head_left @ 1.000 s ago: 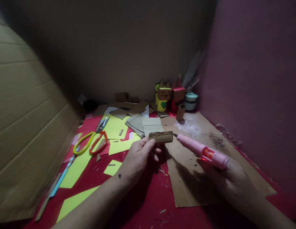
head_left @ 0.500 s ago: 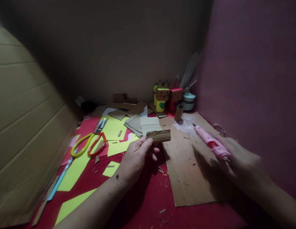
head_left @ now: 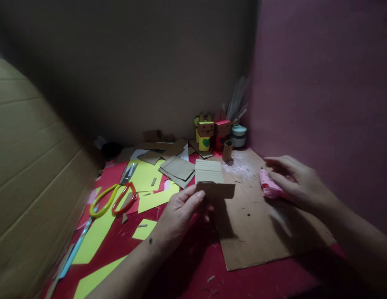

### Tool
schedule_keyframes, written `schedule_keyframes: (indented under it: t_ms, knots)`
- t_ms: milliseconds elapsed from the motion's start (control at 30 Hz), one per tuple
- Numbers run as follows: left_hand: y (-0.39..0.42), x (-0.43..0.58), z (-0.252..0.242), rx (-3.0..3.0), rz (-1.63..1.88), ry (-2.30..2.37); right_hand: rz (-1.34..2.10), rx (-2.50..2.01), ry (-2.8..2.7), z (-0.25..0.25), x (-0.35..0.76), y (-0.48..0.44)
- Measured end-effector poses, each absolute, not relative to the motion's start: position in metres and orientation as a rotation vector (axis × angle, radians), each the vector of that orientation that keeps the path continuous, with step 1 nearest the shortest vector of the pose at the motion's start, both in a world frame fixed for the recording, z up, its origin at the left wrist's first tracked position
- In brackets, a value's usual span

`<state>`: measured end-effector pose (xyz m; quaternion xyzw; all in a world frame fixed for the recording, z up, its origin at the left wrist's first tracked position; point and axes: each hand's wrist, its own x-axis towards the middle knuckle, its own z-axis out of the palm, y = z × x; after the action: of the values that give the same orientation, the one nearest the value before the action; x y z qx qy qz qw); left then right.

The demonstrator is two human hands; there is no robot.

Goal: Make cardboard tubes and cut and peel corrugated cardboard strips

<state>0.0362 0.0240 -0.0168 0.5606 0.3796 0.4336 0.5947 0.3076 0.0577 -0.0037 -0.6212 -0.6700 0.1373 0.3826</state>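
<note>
My left hand (head_left: 183, 207) pinches a brown cardboard strip (head_left: 216, 190) by its left end, above the table. A cream ribbed piece of corrugated cardboard (head_left: 208, 171) stands up directly behind the strip's upper edge; whether the two are joined I cannot tell. My right hand (head_left: 294, 178) is at the right with fingers stretched apart, over a pink glue gun (head_left: 268, 185). Part of the gun is hidden by the thumb. Under both hands lies a large cardboard sheet (head_left: 252, 236).
Scissors (head_left: 126, 199) with yellow and red handles lie left among yellow paper (head_left: 93, 241) and cardboard scraps. A blue cutter (head_left: 75, 249) lies along the left. A cardboard tube (head_left: 227, 151), yellow (head_left: 204, 143) and red (head_left: 221, 139) figures and a teal pot (head_left: 238, 135) stand at the back.
The glue gun has been lowered and my right fingers have spread from around it. My left hand has tilted the strip, hiding its glue-marked face, and moved it slightly right with the ribbed piece.
</note>
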Motion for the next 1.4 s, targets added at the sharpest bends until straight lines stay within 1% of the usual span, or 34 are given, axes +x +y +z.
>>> schedule_keyframes:
  t_ms: [33, 100, 167, 267, 367, 467, 667, 867, 1167, 1400]
  knots:
    - [0.023, 0.035, -0.017, 1.327, 0.988, 0.846, 0.704, -1.523, -1.585, 0.001, 0.294, 0.061]
    - [0.021, 0.034, -0.018, 1.361, 0.963, 0.784, 1.202, -1.347, -1.316, 0.005, 0.271, 0.069]
    - [0.019, 0.033, -0.017, 1.366, 0.932, 0.741, 1.478, -1.098, -1.214, 0.003, 0.254, 0.077]
    - [0.018, 0.034, -0.016, 1.311, 0.888, 0.731, 1.658, -0.84, -1.132, -0.003, 0.24, 0.083]
    - [0.02, 0.035, -0.016, 1.197, 0.873, 0.77, 1.661, -0.707, -1.136, -0.01, 0.236, 0.08]
    - [0.024, 0.034, -0.018, 1.123, 0.87, 0.805, 1.577, -0.645, -1.24, -0.018, 0.237, 0.075]
    - [0.023, 0.034, -0.015, 1.134, 0.834, 0.919, 1.287, -0.753, -1.606, -0.026, 0.237, 0.061]
    - [0.022, 0.037, -0.014, 1.082, 0.838, 0.972, 1.081, -0.758, -1.713, -0.029, 0.238, 0.054]
    - [0.022, 0.037, -0.011, 1.183, 0.936, 1.11, 1.035, -0.771, -1.747, -0.028, 0.236, 0.052]
    - [0.023, 0.036, -0.013, 1.375, 1.039, 1.173, 1.061, -0.765, -1.711, -0.025, 0.235, 0.052]
